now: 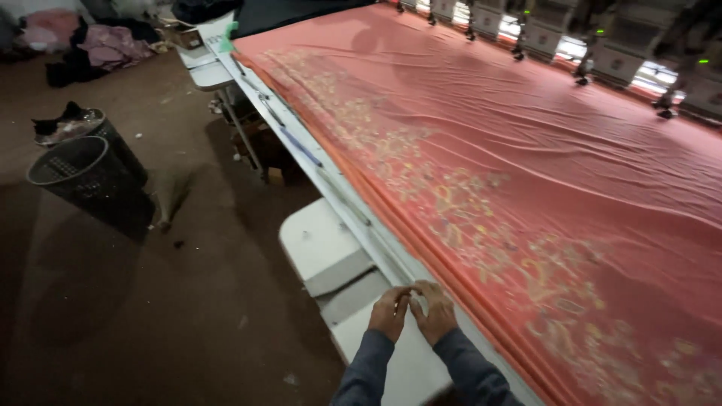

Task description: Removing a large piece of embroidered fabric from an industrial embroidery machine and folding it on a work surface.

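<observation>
my left hand (390, 312) and right hand (434, 310) pinch together at the frame rail (353, 218), best kept snug beside the coral fabric (526, 188).

Pretty dim in here overall. Most of the light comes off the far right, where bright white glare blows out behind the row of machine heads (602, 45). It rakes across the salmon fabric (541, 173), so every wrinkle throws a soft shadow. The floor (113, 301) on the left is murky brown, with a big dark shadow pooling around the black baskets (83, 177). The wide lens bends the white frame rail (331, 188), and the corners smear. The hands (414, 310) look a bit soft and grainy.
</observation>
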